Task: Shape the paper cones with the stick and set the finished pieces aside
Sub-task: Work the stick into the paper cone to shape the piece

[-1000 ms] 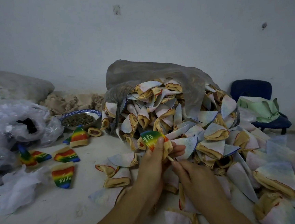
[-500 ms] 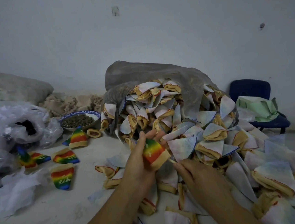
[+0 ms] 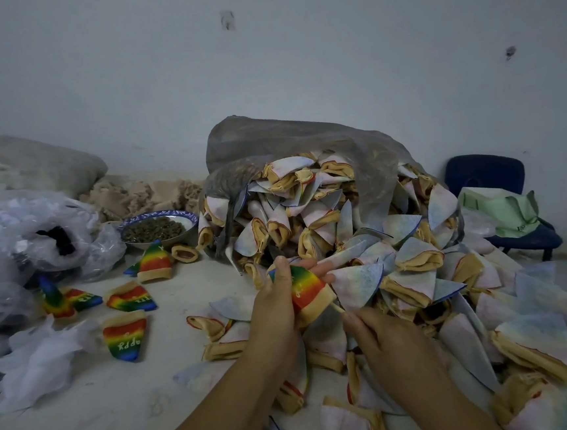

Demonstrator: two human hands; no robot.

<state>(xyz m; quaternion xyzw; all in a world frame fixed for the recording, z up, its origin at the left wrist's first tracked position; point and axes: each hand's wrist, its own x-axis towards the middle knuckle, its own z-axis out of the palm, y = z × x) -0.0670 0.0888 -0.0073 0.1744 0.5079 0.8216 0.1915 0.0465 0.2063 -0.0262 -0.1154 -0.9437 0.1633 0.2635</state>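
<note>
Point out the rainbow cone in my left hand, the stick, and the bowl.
rainbow cone [image 3: 305, 290], head view, on its orange band.
stick [image 3: 337, 308], head view, on the bare length below the cone's cuff.
bowl [image 3: 158, 213], head view, on its blue patterned far rim.

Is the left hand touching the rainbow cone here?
Touching. Head view: the left hand grips the rainbow cone, fingers curled round it; the right hand pinches the stick.

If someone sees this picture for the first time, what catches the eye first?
First, the big heap of pale cones spilling from the grey sack in the centre and right. In front of it the left hand grips a rainbow cone while the right hand pinches a stick at its open end. More rainbow pieces lie on the surface at left.
</note>
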